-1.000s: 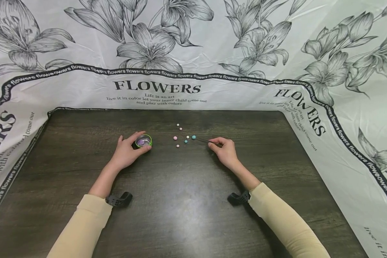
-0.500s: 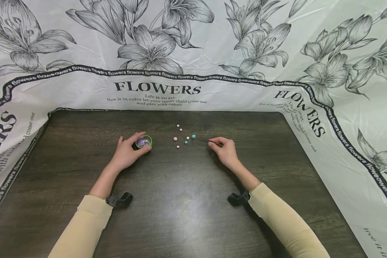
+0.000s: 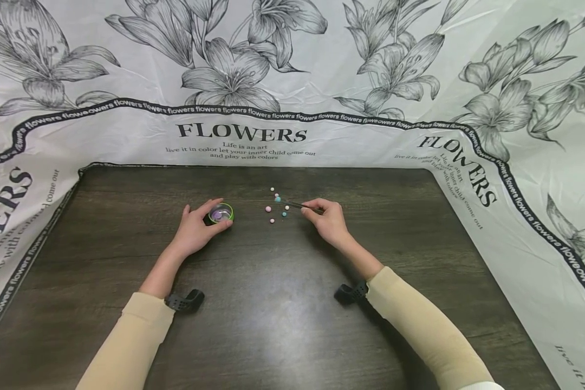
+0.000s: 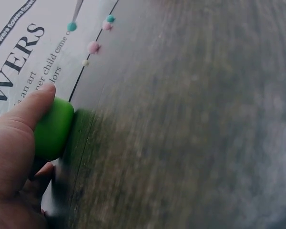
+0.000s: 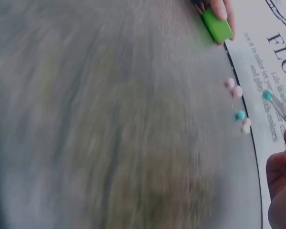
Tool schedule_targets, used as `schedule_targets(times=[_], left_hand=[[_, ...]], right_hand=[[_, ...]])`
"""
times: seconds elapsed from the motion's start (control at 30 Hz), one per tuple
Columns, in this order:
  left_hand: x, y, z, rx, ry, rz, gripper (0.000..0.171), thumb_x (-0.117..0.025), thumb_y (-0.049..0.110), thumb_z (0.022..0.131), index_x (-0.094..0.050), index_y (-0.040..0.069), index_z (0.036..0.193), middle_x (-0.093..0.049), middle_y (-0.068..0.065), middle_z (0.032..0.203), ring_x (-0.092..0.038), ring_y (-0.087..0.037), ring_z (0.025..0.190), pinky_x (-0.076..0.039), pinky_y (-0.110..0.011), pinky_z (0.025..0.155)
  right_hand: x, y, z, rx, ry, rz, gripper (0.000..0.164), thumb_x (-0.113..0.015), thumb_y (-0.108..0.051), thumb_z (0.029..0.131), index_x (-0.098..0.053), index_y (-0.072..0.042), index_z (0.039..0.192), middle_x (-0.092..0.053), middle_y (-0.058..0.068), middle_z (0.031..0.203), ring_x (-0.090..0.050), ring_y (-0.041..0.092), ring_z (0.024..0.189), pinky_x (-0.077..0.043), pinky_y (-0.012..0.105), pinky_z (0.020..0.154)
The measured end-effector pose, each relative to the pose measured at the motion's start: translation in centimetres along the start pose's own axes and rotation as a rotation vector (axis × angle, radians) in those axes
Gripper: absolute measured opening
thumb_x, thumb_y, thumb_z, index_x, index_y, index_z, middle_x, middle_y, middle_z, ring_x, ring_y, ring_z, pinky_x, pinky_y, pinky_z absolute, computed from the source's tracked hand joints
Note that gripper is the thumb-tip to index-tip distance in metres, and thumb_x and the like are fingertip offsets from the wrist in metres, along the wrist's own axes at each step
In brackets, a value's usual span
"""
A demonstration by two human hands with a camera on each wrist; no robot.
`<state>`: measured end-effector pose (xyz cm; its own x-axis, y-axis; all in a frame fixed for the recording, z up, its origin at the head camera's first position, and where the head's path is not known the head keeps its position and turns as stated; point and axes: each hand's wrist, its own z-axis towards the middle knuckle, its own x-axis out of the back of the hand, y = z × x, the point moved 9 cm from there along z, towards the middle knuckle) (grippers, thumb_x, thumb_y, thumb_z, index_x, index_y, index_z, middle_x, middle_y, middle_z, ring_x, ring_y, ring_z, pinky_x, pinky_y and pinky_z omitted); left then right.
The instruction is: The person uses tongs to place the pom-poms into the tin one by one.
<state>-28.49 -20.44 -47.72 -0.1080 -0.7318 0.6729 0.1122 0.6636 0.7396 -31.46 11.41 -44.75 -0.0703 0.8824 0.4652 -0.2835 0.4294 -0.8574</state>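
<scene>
My left hand (image 3: 196, 227) grips a small round bowl (image 3: 231, 208) with a green outside, thumb on the near side and fingers round the far side. Something purplish shows inside it. In the left wrist view, the bowl's green wall (image 4: 57, 129) sits between thumb and fingers. My right hand (image 3: 327, 221) pinches a pair of tweezers (image 3: 294, 204). Their tips hold a blue bead (image 3: 278, 199), which the right wrist view shows raised above the table, the teal bead (image 5: 267, 94) at the tweezer ends.
Several small beads lie between my hands: a pink bead (image 3: 268, 209), a blue bead (image 3: 285, 214), and white and pale pink ones. The dark wooden table (image 3: 273, 303) meets a white flower-printed sheet (image 3: 244, 141) at the back and sides.
My right hand has moved left with the tweezers, and the blue bead has gone left and away from me, off the spot beside the white bead. My left hand stays on the bowl.
</scene>
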Motion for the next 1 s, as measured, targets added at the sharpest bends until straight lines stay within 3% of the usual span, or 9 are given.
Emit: schedule_targets(times=[0.27, 0.53, 0.83, 0.9, 1.0], left_hand=[[-0.1, 0.2, 0.1, -0.010, 0.003, 0.001, 0.075, -0.073, 0.039, 0.098, -0.041, 0.006, 0.158, -0.036, -0.026, 0.159, -0.030, -0.042, 0.149, 0.011, -0.059, 0.122], [0.0, 0.2, 0.1, -0.009, 0.011, 0.005, 0.075, -0.073, 0.038, 0.098, -0.041, 0.006, 0.158, -0.036, -0.026, 0.159, -0.031, -0.042, 0.149, 0.010, -0.059, 0.122], [-0.2, -0.2, 0.2, -0.002, 0.003, 0.008, 0.075, -0.073, 0.040, 0.098, -0.041, 0.008, 0.158, -0.035, -0.025, 0.160, -0.030, -0.041, 0.149, 0.011, -0.058, 0.123], [-0.3, -0.2, 0.1, -0.001, 0.002, 0.007, 0.075, -0.073, 0.040, 0.098, -0.041, 0.008, 0.158, -0.035, -0.025, 0.160, -0.030, -0.041, 0.149, 0.011, -0.058, 0.123], [-0.1, -0.2, 0.1, 0.002, 0.004, 0.005, 0.076, -0.073, 0.041, 0.098, -0.041, 0.008, 0.158, -0.035, -0.025, 0.160, -0.031, -0.042, 0.149, 0.011, -0.058, 0.123]], right_hand=[[-2.0, -1.0, 0.9, 0.021, -0.005, 0.004, 0.013, -0.076, -0.010, 0.094, -0.080, -0.003, 0.104, -0.077, 0.009, 0.101, -0.070, 0.022, 0.096, -0.057, 0.032, 0.076], [-3.7, -2.3, 1.3, 0.058, -0.031, -0.001, 0.012, -0.076, -0.010, 0.094, -0.079, -0.003, 0.104, -0.077, 0.009, 0.102, -0.071, 0.023, 0.098, -0.059, 0.039, 0.084], [-5.3, -2.8, 1.8, 0.056, -0.039, -0.041, 0.012, -0.077, -0.009, 0.093, -0.080, -0.004, 0.104, -0.078, 0.007, 0.100, -0.072, 0.018, 0.091, -0.053, 0.025, 0.070], [-5.6, -3.1, 1.8, 0.066, -0.043, -0.036, 0.013, -0.077, -0.009, 0.093, -0.080, -0.003, 0.104, -0.078, 0.008, 0.100, -0.071, 0.019, 0.088, -0.050, 0.026, 0.065], [-6.1, -3.5, 1.8, 0.087, -0.056, -0.023, 0.012, -0.077, -0.009, 0.094, -0.080, -0.004, 0.104, -0.078, 0.008, 0.101, -0.072, 0.020, 0.091, -0.053, 0.026, 0.067]])
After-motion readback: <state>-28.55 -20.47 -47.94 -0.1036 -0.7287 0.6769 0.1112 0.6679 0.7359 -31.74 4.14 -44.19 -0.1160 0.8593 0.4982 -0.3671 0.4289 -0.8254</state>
